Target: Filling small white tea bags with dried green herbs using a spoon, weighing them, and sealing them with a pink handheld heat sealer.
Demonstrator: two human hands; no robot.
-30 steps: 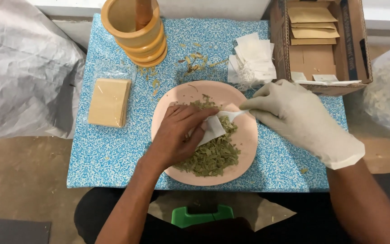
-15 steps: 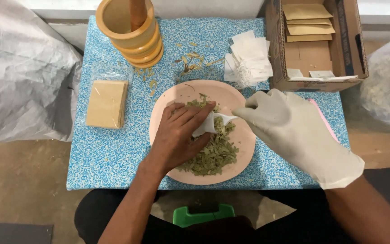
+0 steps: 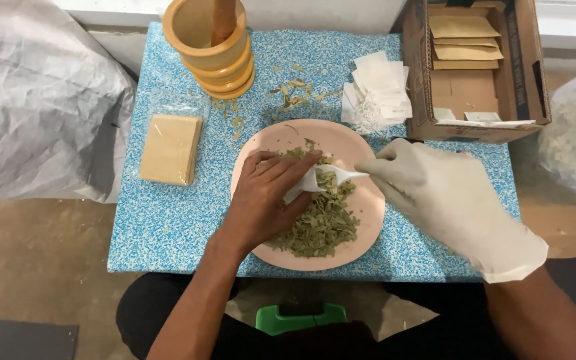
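**Filling a little white bag with dry leaves**

The left hand (image 3: 268,200) is bare. It rests on the pink plate (image 3: 361,220) and pinches a small white paper bag (image 3: 299,190) between thumb and fingers. The right hand (image 3: 435,193) wears a pale glove. It is closed around the handle of a white plastic spoon (image 3: 341,176), and the spoon tip sits right at the mouth of the bag. I cannot tell if the bag has any leaves in it yet, because the fingers hide most of it.

A big heap of dry green leaves (image 3: 318,227) lies on the plate, so it looks like there is much left to scoop. A stack of white bags (image 3: 378,90) waits just behind the plate, and they look flat and empty. Tan envelopes (image 3: 461,40) lie in a cardboard box (image 3: 421,80) at the back right. A clear pack of tan sheets (image 3: 170,148) lies to the left.

The tabletop (image 3: 168,227) is small, with a blue speckled cover. Some leaf bits (image 3: 291,93) are spilled on it near a wooden mortar (image 3: 211,43) with a pestle standing inside. Big crinkled plastic bags (image 3: 35,107) sit on both sides. The floor (image 3: 35,267) is bare and brown, and a green stool (image 3: 298,317) shows under the person.
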